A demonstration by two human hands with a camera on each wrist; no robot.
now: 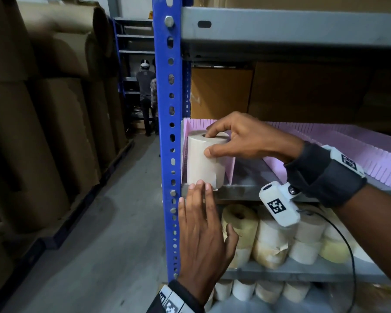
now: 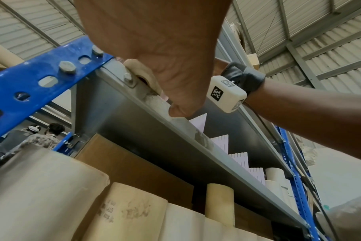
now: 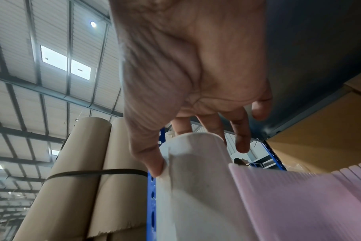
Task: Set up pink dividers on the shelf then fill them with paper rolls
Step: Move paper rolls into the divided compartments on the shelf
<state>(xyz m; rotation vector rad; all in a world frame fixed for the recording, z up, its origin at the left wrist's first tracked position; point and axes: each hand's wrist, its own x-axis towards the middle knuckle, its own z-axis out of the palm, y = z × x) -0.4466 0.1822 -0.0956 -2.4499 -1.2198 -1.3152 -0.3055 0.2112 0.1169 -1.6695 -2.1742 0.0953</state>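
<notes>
Roll (image 1: 204, 159): stood upright in the leftmost pink divider (image 1: 231, 168) bay, at the shelf (image 1: 246, 192) front edge. Gripped at the top by the right hand (image 1: 242, 141); base touched by straight fingers of the left hand (image 1: 203, 231). Risk, as judged: roll tipped off the edge, or divider displaced, if pushed unevenly.

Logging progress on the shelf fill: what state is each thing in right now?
paper roll: upright, in the leftmost divider slot at the shelf's front edge.
pink dividers: standing on the shelf, other visible slots unfilled.
right hand: grips the roll's top.
left hand: fingers straight, fingertips at the roll's base.
</notes>
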